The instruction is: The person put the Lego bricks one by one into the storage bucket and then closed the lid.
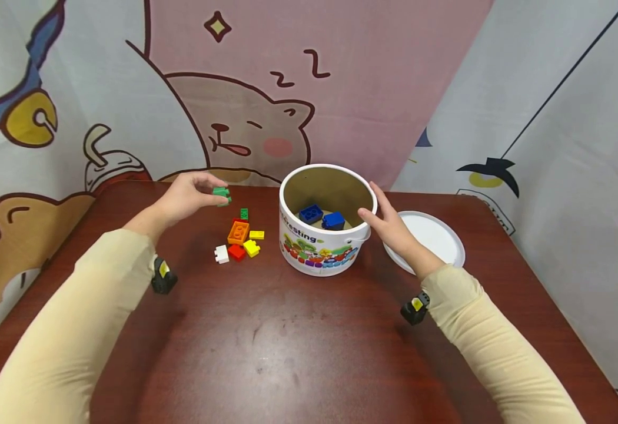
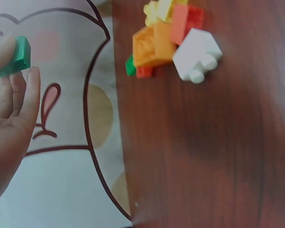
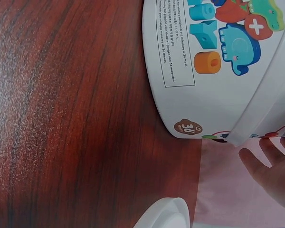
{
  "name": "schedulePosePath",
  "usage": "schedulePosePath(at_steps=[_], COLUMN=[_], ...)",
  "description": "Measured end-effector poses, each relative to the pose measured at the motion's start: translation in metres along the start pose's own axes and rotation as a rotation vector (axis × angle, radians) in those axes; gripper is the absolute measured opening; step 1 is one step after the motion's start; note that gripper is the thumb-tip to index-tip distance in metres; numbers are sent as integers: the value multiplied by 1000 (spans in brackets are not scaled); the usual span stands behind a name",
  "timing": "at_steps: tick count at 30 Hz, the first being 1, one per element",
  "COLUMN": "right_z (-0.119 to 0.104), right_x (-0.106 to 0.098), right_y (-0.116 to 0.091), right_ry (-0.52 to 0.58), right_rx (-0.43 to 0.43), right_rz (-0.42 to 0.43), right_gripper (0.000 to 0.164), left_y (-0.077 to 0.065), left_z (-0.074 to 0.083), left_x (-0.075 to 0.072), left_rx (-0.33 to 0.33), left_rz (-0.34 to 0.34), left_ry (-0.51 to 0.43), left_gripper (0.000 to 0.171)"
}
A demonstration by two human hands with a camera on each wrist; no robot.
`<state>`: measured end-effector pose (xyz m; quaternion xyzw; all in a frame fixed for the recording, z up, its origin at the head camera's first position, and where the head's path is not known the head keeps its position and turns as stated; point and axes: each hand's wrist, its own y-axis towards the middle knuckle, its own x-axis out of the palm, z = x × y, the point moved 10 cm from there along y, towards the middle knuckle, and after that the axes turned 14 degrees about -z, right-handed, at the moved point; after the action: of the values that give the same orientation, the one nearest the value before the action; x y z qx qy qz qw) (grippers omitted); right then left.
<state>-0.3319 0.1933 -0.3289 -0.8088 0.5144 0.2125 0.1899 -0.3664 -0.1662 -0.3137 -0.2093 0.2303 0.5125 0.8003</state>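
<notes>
My left hand [image 1: 184,197] pinches a green toy brick [image 1: 221,195] between thumb and fingers, above the table at left. In the left wrist view, that brick [image 2: 22,54] sticks out past the thumb. Below the hand lies a small pile: an orange brick [image 1: 238,232], a white brick [image 1: 221,254], a red brick [image 1: 237,252], yellow bricks [image 1: 252,248] and a small green one [image 1: 243,214]. My right hand [image 1: 394,229] rests with extended fingers against the right rim of a white printed bucket [image 1: 319,259]. Inside it are blue bricks [image 1: 333,221].
A round white lid [image 1: 436,238] lies right of the bucket, partly behind my right forearm. The dark red wooden table [image 1: 266,347] meets a cartoon-printed cloth [image 1: 372,70] along its back edge.
</notes>
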Motion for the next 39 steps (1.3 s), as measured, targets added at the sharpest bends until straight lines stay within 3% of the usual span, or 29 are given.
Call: schedulePosePath(at_steps=[5, 23, 39], right_z=[12, 14, 15], right_x=[-3, -4, -1], right_y=[6, 5, 6], right_ry=[-8, -25, 2], right_rx=[-18, -43, -38], right_rz=[12, 32, 26], right_gripper=[71, 70, 69], left_y=[7, 37, 57], left_z=[20, 94, 128], left_x=[6, 40, 78], left_rx=[17, 157, 183], left_rz=[-19, -80, -156], left_ry=[-24, -94, -116], left_gripper=[34, 32, 34])
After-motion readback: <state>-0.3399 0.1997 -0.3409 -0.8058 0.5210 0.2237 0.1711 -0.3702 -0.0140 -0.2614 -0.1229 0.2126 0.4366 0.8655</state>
